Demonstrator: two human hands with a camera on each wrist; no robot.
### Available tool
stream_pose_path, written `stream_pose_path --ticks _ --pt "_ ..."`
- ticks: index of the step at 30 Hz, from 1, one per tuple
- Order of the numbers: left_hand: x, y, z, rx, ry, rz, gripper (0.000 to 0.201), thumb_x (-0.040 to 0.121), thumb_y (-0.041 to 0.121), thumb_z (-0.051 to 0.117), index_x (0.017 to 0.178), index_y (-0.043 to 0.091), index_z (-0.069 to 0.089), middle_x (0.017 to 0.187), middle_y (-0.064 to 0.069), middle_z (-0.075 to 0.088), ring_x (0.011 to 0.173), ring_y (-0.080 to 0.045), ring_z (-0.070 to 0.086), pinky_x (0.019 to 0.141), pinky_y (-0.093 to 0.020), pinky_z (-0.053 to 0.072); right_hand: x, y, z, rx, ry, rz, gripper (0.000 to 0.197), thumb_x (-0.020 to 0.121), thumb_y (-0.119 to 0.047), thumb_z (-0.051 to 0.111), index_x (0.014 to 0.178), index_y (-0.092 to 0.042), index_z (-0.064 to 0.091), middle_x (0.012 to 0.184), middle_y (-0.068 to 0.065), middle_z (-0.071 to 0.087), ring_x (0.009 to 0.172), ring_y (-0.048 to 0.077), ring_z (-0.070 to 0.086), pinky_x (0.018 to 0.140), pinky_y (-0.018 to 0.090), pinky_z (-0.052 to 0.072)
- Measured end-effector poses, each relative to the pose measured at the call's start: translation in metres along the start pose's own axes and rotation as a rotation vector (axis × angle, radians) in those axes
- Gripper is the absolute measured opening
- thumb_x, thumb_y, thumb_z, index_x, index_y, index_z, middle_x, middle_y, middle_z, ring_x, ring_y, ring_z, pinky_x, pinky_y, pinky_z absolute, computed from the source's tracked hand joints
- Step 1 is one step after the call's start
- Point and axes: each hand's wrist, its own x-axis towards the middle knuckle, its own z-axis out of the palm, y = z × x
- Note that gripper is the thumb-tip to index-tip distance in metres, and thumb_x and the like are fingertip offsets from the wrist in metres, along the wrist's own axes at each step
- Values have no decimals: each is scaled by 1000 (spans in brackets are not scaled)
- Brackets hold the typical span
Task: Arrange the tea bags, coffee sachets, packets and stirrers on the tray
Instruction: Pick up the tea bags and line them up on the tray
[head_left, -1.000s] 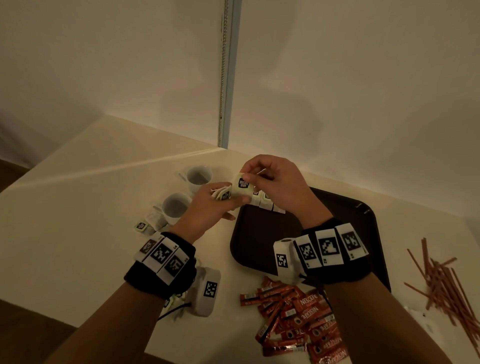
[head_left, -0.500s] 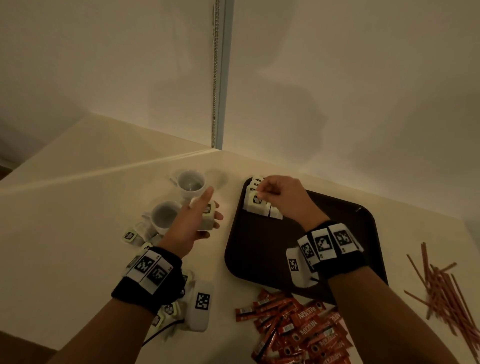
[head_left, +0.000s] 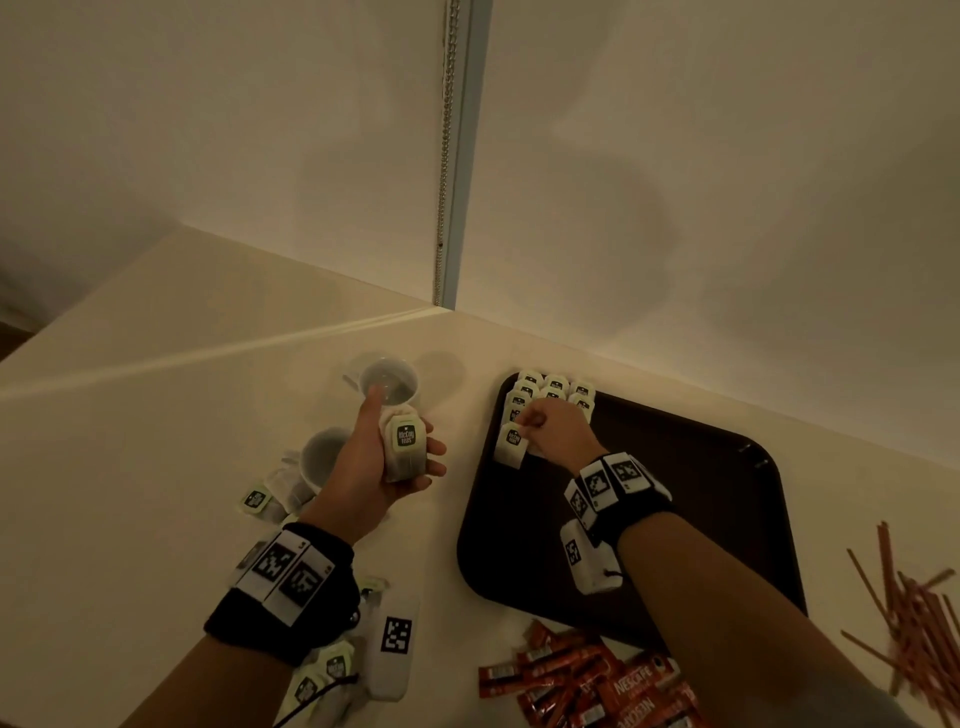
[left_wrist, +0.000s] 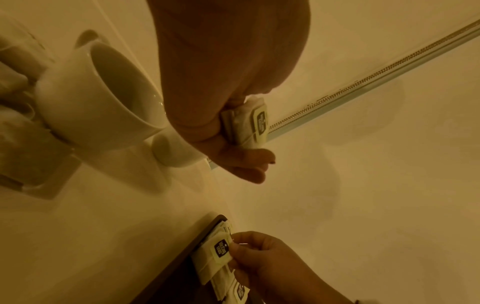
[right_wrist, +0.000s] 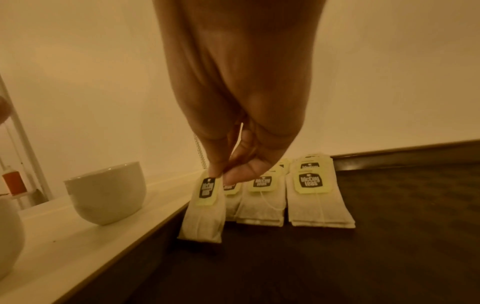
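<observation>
Tea bag (right_wrist: 205, 207) in right hand (right_wrist: 241, 115)

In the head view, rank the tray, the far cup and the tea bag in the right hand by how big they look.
1. Tray, by far the largest.
2. Far cup.
3. Tea bag pinched by the right hand; partly hidden, so only slightly smaller than the cup.

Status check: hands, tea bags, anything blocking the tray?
Right hand pinching a tea bag at the tray's far-left corner. Left hand holding a small stack of tea bags. Nothing blocking.
</observation>
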Motion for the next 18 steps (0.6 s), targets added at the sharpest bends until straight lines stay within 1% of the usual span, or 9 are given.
stream_pose_path --ticks 2,4,6,10,13,15,16,18 --pt "3 -2 -1 -1 7 -3 70 92 65 20 81 9 59 62 -9 67 49 -19 63 41 -18 45 5 -1 1 0 4 0 10 84 -4 66 94 -1 68 97 8 68 84 9 57 77 19 43" --pt "6 -2 -1 -9 9 -16 71 93 65 19 81 8 59 62 -9 67 49 -20 64 42 -17 45 9 -1 2 -10 9 5 11 84 -5 66 94 -1 67 99 11 69 87 14 61 78 20 44" --pt "7 -3 -1 -15 6 -21 72 94 64 18 81 6 59 62 -10 67 51 -20 65 42 -17 47 13 0 4 -22 26 13 10 84 -6 66 93 -1 68 100 12 69 93 19 63 77 21 44" --pt "9 -4 -1 -31 -21 -23 74 93 64 20 86 3 61 68 -13 69 60 -24 70 46 -22 53 17 2 5 -31 44 22 11 85 -7 66 93 0 68 101 13 69 97 20 64 78 20 44" --pt "9 -2 0 -36 -59 -34 79 92 66 19 92 1 63 76 -15 70 69 -27 71 51 -25 56 16 0 4 -40 59 28 13 85 -10 66 95 0 66 98 11 68 94 20 63 77 21 44" --pt "9 -1 2 -34 -90 -45 82 91 68 18 96 0 64 81 -17 71 73 -27 71 55 -26 57 12 -11 2 6 110 -21 15 85 -15 67 95 -4 65 90 6 65 86 18 60 75 24 45" --pt "9 0 3 -29 -106 -52 84 90 69 17 99 -1 64 84 -17 71 75 -27 72 57 -26 58 7 -21 0 79 110 -78 16 85 -19 67 95 -6 65 88 2 64 82 15 58 74 23 46" --pt "8 1 7 -14 -129 -59 87 90 69 16 102 -2 64 90 -19 71 78 -28 71 60 -27 58 -10 -49 -6 243 22 -229 17 85 -23 68 98 -12 66 87 -7 61 79 6 55 72 14 45"
